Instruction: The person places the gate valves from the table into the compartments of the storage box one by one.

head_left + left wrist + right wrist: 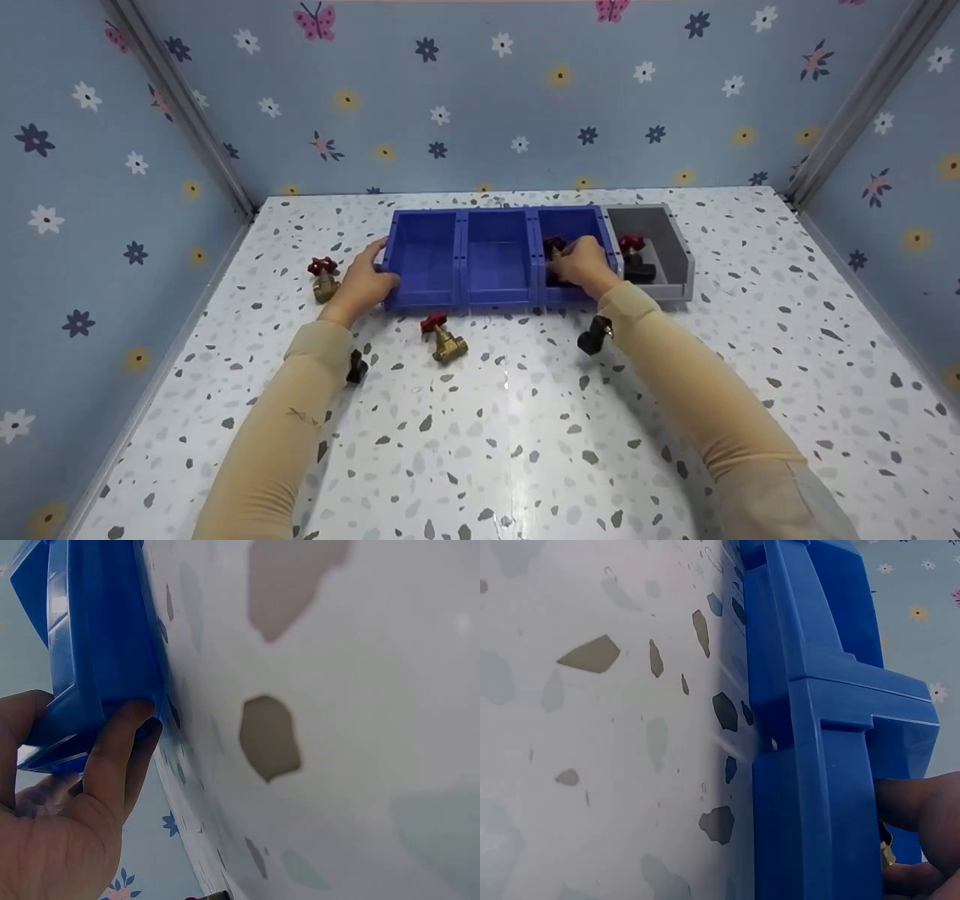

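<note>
While left fingers (110, 757) gripped the middle-left blue bin (424, 262), right fingers (919, 804) pinched a valve (553, 246) right of middle. It seemed heavy and hard, best held mid-body.

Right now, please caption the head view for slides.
Left hand holds a blue bin; right hand grips a valve inside another.
</note>
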`<state>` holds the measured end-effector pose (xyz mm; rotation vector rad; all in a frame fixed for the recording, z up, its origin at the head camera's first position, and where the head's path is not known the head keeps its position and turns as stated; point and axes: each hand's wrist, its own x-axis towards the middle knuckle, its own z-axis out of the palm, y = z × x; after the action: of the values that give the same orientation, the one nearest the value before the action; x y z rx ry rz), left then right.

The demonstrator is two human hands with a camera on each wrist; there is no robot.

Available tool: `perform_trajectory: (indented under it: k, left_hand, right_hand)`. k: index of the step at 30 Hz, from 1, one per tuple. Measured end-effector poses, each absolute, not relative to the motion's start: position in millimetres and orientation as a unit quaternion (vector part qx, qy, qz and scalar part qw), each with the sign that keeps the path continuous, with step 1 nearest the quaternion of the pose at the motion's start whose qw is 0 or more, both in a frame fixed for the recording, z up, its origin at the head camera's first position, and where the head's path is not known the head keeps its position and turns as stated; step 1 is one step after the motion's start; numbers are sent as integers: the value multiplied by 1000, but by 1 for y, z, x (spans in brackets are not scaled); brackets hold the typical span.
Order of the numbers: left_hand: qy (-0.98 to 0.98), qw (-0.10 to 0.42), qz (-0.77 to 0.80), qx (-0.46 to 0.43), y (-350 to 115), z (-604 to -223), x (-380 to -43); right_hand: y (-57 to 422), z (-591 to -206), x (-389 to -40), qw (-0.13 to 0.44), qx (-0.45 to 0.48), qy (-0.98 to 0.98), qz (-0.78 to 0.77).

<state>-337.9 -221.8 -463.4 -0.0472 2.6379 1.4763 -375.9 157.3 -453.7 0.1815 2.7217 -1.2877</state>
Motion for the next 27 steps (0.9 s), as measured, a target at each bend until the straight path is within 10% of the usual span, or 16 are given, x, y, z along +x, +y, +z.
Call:
perform_trajectory:
  k: [27]
  left_hand:
    - [868,59,493,-18,-221,-463,-337]
  right_hand:
    - [159,-450,-375,107,25,896,-430]
